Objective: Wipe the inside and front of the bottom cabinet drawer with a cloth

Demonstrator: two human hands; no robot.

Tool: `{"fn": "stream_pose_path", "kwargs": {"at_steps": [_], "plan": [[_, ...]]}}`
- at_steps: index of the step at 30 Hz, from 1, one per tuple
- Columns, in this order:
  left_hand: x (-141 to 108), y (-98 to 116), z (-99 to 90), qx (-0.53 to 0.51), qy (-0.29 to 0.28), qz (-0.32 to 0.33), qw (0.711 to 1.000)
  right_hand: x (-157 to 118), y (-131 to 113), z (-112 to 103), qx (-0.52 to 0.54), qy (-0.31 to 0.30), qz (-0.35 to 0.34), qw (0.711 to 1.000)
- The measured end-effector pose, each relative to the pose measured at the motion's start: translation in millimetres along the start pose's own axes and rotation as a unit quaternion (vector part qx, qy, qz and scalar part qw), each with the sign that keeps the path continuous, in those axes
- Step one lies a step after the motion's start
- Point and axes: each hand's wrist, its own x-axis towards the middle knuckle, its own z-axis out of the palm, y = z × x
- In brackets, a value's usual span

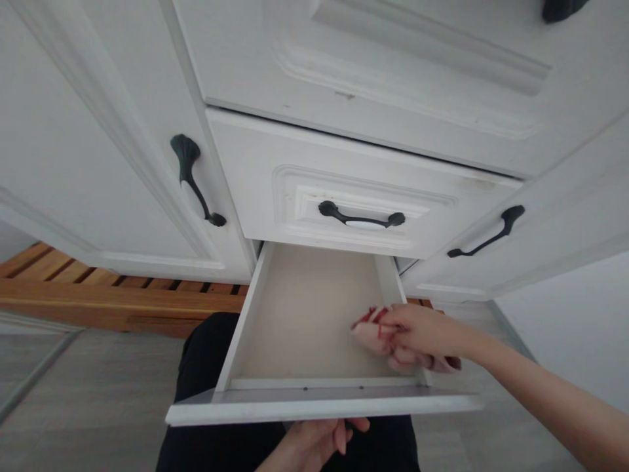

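Observation:
A white drawer (236, 334) is pulled out of the cabinet, its pale bottom bare on the left and middle. My right hand (422, 331) is closed around a crumpled pink-and-red cloth (371, 334), inside the drawer near its right wall. The cloth is slightly blurred, and part of it hangs past the wrist side of the hand. Below the drawer front (319, 410), my left hand (319, 442) has its fingers curled. The drawer front covers part of that hand, so what it grips cannot be made out.
Above sits a shut drawer with a dark handle (361, 216). Cabinet doors on both sides carry dark handles (194, 177). A slatted wooden bench (122, 301) runs beneath the cabinet at left. My dark-trousered knee (209, 347) is beside the drawer, over a grey floor (108, 393).

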Motion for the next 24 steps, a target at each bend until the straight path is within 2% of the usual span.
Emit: {"fn": "stream_pose_path", "kwargs": {"at_steps": [3,4,7,11,15,18,21,24], "plan": [[3.9,-5.7,-4.2,-0.008,-0.006,0.000,1.000,44.2,0.9,-15.2,-0.063,0.196,0.035,0.978],[4.4,-6.8,-5.5,-0.009,-0.006,0.001,1.000,59.9,1.0,-18.1,-0.088,0.241,0.039,0.966],[3.5,-7.4,-8.1,-0.009,0.001,-0.001,1.000,104.9,-0.1,-20.8,-0.087,0.304,0.038,0.948],[5.3,-6.3,-9.6,-0.003,0.004,-0.028,1.000,162.6,-20.8,-16.1,-0.004,0.332,0.037,0.942],[19.6,-10.0,-10.6,-0.021,0.055,-0.089,0.994,221.9,-76.6,-3.9,0.034,0.355,-0.006,0.934],[23.3,-8.8,-10.5,0.009,0.073,-0.105,0.992,258.4,-117.0,9.1,0.053,0.332,-0.025,0.942],[12.8,0.6,-7.4,0.032,0.055,-0.092,0.994,275.5,-131.5,16.0,0.065,0.298,-0.028,0.952],[1.5,11.8,-1.4,0.043,0.038,-0.078,0.995,267.1,-124.9,17.3,0.059,0.248,-0.057,0.965]]}}
